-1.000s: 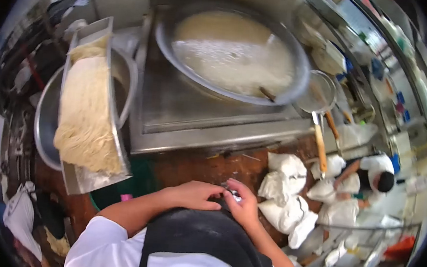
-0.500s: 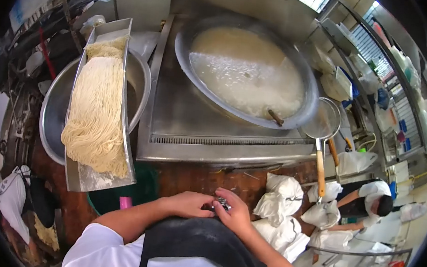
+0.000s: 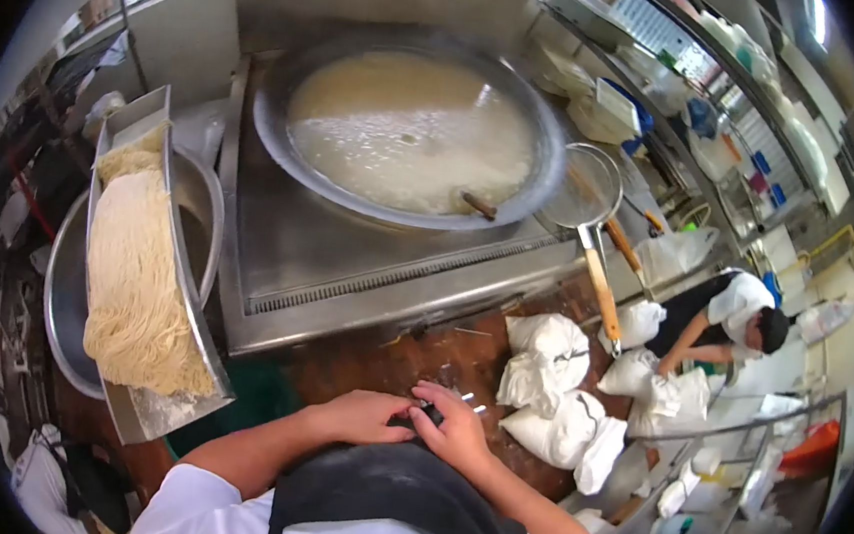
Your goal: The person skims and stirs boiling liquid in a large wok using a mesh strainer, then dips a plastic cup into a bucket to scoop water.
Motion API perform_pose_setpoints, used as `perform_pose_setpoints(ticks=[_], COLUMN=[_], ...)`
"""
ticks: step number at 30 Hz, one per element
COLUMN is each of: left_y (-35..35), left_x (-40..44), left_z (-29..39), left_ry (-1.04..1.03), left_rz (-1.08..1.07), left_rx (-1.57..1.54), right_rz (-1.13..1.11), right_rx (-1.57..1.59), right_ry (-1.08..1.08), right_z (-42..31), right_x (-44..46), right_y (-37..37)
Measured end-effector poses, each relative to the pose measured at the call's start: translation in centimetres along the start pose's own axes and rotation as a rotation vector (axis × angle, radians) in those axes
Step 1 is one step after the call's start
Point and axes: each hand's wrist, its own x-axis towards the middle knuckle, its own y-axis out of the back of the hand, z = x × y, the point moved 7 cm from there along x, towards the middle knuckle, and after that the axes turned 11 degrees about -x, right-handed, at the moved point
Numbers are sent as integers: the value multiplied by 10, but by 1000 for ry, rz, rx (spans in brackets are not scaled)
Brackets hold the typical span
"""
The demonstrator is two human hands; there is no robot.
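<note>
My left hand point(image 3: 367, 415) and my right hand point(image 3: 452, 428) meet in front of the black apron point(image 3: 399, 491), both with curled fingers. Between them is a small dark thing point(image 3: 427, 410) with shiny silvery bits, mostly covered by the right hand, so its kind is unclear. Whether the left fingers grip it too is hidden. Off to the left, a heap of pale thin noodles point(image 3: 140, 275) lies in a long metal trough point(image 3: 197, 324). Ahead, a big round wok point(image 3: 276, 140) holds cloudy, steaming liquid, with a brown stick-like end point(image 3: 479, 207) poking out near its rim.
The trough rests across a large metal bowl point(image 3: 62, 314). A wooden-handled strainer point(image 3: 601, 291) sits right of the stove point(image 3: 346, 271). White sacks point(image 3: 545, 362) stand on the brown floor. A co-worker point(image 3: 739, 317) bends over sacks at right; another person point(image 3: 49, 483) is at lower left.
The view has swung to the right, so the wok, trough and noodles sit further left. My hands stay together at the apron. The co-worker at right has shifted their arms among the sacks.
</note>
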Motion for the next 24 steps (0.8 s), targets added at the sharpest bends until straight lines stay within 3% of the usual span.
perform_pose_setpoints(ticks=[5,17,24], left_y=[-1,-7,-17], left_x=[3,-8,6], left_z=[3,-4,-6], left_ry=[26,76,3], left_rz=[-85,-30,-40], left_rx=[81,-8,26], right_rz=[37,-14,-16], right_rx=[7,35,40], right_ry=[-17,20,22], right_z=[8,5,12], right_x=[-5,-2,-8], right_y=[1,-8,-1])
